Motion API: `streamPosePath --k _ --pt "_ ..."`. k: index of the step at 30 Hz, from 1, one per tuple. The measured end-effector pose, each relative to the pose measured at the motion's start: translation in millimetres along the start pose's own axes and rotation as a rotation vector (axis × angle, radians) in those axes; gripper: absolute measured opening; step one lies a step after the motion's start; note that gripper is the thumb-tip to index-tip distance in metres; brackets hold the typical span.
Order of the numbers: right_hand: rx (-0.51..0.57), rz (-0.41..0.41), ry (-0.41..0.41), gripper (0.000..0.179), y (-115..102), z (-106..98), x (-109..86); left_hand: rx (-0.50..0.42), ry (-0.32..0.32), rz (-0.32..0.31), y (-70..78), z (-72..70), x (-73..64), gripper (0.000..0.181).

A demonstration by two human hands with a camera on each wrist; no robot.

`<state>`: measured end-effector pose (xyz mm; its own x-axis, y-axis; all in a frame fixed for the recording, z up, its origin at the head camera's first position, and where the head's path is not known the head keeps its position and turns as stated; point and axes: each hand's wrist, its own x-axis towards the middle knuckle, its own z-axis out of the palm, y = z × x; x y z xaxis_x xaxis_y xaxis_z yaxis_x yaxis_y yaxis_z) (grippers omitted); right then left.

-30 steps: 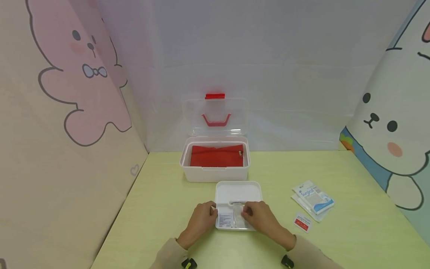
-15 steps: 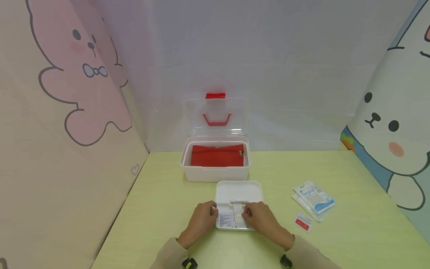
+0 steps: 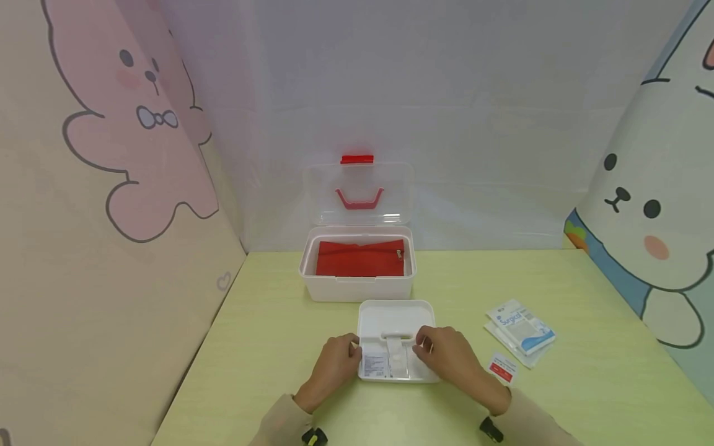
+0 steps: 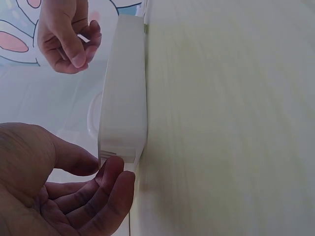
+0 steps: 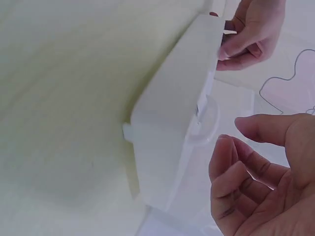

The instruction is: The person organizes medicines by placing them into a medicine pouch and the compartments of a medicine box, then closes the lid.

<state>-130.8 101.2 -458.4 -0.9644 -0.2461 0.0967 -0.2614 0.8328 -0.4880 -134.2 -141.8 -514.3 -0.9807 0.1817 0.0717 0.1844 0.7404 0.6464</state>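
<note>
A white tray (image 3: 370, 314) with a raised handle bar lies on the table in the head view. My left hand (image 3: 336, 358) pinches its left edge, thumb on the rim and fingertips against the side wall (image 4: 124, 93). My right hand (image 3: 450, 354) hovers over the tray's right side. In the right wrist view its thumb and bent fingers stand apart with nothing between them. Inside the tray, a small packet with printed text (image 3: 375, 365) lies at the front left. Beside it a pale, partly clear packet (image 3: 398, 359) stretches from the handle to the front rim.
Behind the tray stands a white box (image 3: 359, 288) with its clear lid (image 3: 329, 198) raised and a red zipped pouch (image 3: 359, 260) inside. On the right lie a packet marked "Surgical" (image 3: 523, 327), partly over another packet, and a small red-and-white packet (image 3: 503, 368).
My right hand has let go of the pale packet in the tray and shifted right and slightly up. The packet now lies flat. My left hand keeps its place on the tray edge.
</note>
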Motion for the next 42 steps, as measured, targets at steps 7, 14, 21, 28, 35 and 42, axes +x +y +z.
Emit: streamPosePath --k 7,14,21,28,35,42 --pt "-0.054 -0.003 0.000 0.011 12.2 -24.9 -2.5 -0.005 0.003 -0.004 0.0 -0.4 0.3 0.020" --pt "-0.081 0.012 -0.017 0.021 40.3 -42.2 -10.1 -0.003 0.004 -0.004 -0.5 0.5 0.0 0.019" --pt "-0.085 0.029 -0.024 0.028 70.3 -54.6 -23.4 -0.009 0.000 0.002 -0.8 0.8 -0.6 0.018" --pt "-0.117 0.055 -0.053 0.035 92.2 -64.1 -31.6 -0.009 -0.001 0.005 -1.2 0.8 -0.2 0.019" --pt "-0.130 0.122 -0.120 0.039 107.4 -70.8 -38.5 -0.006 0.000 0.006 -1.8 1.6 0.4 0.020" --pt "-0.155 0.129 -0.131 0.043 118.4 -65.6 -43.3 -0.013 -0.003 0.003 -1.5 1.5 0.4 0.020"
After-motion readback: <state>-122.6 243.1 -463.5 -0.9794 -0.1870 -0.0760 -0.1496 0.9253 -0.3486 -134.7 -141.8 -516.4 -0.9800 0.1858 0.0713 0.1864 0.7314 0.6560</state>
